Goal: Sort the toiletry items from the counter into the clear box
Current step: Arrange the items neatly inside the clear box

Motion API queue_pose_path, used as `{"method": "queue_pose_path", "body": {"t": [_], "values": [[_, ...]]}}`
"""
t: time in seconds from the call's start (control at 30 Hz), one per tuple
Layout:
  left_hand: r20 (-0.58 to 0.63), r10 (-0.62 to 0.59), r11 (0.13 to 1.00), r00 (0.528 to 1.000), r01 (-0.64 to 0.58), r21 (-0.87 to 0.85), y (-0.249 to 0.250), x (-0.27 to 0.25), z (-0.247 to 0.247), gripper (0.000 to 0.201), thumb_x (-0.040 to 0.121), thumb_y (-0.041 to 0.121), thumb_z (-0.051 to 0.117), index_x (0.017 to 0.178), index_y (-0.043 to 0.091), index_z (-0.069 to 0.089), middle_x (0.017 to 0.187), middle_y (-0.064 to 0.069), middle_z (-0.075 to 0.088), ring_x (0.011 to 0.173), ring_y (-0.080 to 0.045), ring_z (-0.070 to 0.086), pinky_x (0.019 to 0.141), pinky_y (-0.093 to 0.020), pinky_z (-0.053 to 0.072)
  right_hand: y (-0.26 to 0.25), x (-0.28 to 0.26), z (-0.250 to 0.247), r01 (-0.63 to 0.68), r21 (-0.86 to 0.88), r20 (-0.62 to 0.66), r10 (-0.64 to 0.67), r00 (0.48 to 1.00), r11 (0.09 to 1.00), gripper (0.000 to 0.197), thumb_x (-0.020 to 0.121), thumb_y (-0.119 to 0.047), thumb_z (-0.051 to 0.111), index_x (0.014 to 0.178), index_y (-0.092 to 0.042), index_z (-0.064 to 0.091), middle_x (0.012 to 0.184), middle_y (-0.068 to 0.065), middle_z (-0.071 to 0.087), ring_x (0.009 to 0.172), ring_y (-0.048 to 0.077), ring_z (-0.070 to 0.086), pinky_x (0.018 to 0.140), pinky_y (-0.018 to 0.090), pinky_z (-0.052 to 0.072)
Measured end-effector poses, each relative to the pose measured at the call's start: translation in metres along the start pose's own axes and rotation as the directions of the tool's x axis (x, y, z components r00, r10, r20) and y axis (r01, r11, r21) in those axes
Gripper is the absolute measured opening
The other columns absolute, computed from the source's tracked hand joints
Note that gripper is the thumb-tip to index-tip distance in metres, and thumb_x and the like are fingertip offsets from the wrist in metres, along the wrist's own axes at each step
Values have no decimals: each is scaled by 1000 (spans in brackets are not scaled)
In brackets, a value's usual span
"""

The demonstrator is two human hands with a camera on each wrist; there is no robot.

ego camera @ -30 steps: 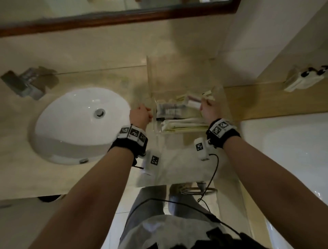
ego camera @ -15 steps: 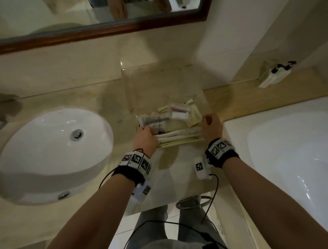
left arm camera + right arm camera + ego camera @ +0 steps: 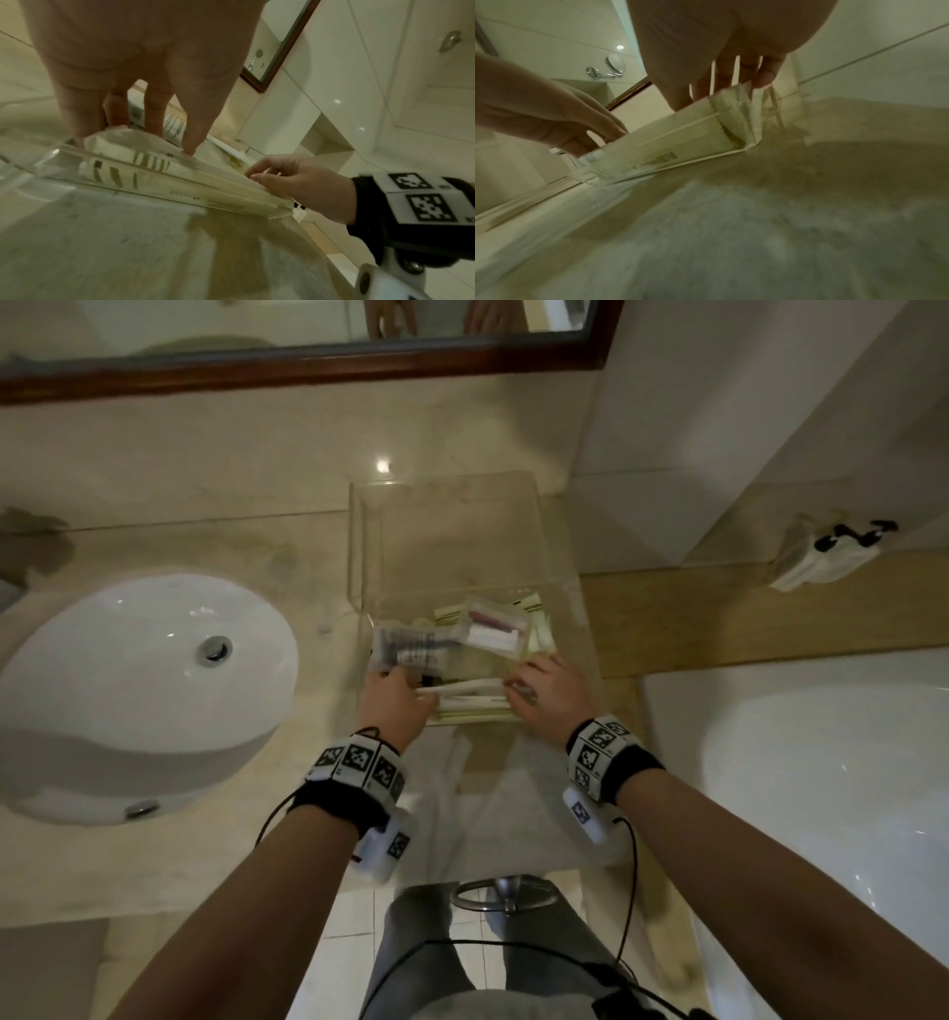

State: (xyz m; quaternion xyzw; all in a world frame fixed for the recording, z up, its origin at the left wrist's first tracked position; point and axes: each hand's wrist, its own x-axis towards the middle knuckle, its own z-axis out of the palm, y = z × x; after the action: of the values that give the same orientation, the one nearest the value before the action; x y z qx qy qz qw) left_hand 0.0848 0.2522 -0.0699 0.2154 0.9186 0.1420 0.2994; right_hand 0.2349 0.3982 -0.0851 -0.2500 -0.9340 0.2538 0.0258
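Observation:
The clear box (image 3: pixel 565 608) stands on the counter with its lid (image 3: pixel 447 531) tipped back. Inside lie a dark-printed packet (image 3: pixel 411 649), a red and white packet (image 3: pixel 495 629) and long white packets (image 3: pixel 470 693) along the front wall. My left hand (image 3: pixel 398 680) reaches over the front left corner, its straight fingers (image 3: pixel 154 113) pressing on a wrapped packet (image 3: pixel 133 154). Over the front right corner comes my right hand (image 3: pixel 534 680); its fingers (image 3: pixel 726 81) point down behind the packets' end (image 3: pixel 680 146). Neither hand grips anything.
A white basin (image 3: pixel 144 690) lies left of the box and a bathtub (image 3: pixel 821 788) to the right. A pale cloth (image 3: pixel 488 788) covers the counter in front of the box. A white object (image 3: pixel 827 552) sits on the wooden ledge. A framed mirror (image 3: pixel 308 372) hangs behind.
Both hands have moved from the box's outer sides and front corners inward onto the long packets at the front. The view has shifted so the box sits nearer the middle.

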Motion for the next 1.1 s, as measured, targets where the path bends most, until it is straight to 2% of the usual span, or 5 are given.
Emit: {"method": "queue_pose_path", "body": {"t": [0.17, 0.4, 0.6, 0.9, 1.1], "values": [[-27, -51, 994, 998, 49, -94, 7, -4, 1, 39, 76, 34, 68, 108, 11, 66, 114, -13, 62, 93, -28, 62, 78, -32, 49, 1, -5, 7, -79, 42, -21, 80, 997, 996, 26, 91, -33, 50, 103, -15, 65, 106, 1, 60, 101, 19, 48, 87, 35, 39], [-98, -63, 976, 993, 41, -213, -3, -8, 4, 45, 74, 37, 73, 110, 11, 64, 108, -11, 64, 96, -28, 63, 80, -37, 53, -1, -2, 13, -178, 205, -88, 200, 976, 962, 21, 88, -28, 55, 98, -13, 66, 101, 4, 57, 98, 19, 43, 93, 38, 37], [-43, -67, 991, 997, 61, -118, -5, -11, 3, 48, 84, 38, 65, 116, 4, 56, 113, -15, 63, 102, -32, 60, 74, -33, 44, -1, -8, 13, -94, 60, 28, 92, 995, 994, 30, 91, -38, 48, 111, -21, 62, 113, -1, 57, 110, 19, 44, 95, 39, 29], [-27, -68, 988, 997, 64, -141, -5, -4, 4, 63, 79, 40, 69, 126, 5, 45, 121, -17, 57, 108, -33, 56, 87, -40, 48, -5, -4, 13, -136, 59, 22, 135, 991, 989, 27, 91, -36, 49, 105, -20, 65, 109, 1, 56, 110, 20, 42, 91, 35, 25], [-2, -7, 991, 1000, 6, -134, -9, -6, -2, 48, 82, 33, 68, 115, 4, 49, 119, -17, 56, 106, -32, 55, 82, -36, 45, -9, -3, 10, -130, 56, 58, 127, 990, 990, 28, 90, -41, 49, 103, -21, 63, 112, -2, 58, 113, 20, 42, 93, 36, 26]]}}
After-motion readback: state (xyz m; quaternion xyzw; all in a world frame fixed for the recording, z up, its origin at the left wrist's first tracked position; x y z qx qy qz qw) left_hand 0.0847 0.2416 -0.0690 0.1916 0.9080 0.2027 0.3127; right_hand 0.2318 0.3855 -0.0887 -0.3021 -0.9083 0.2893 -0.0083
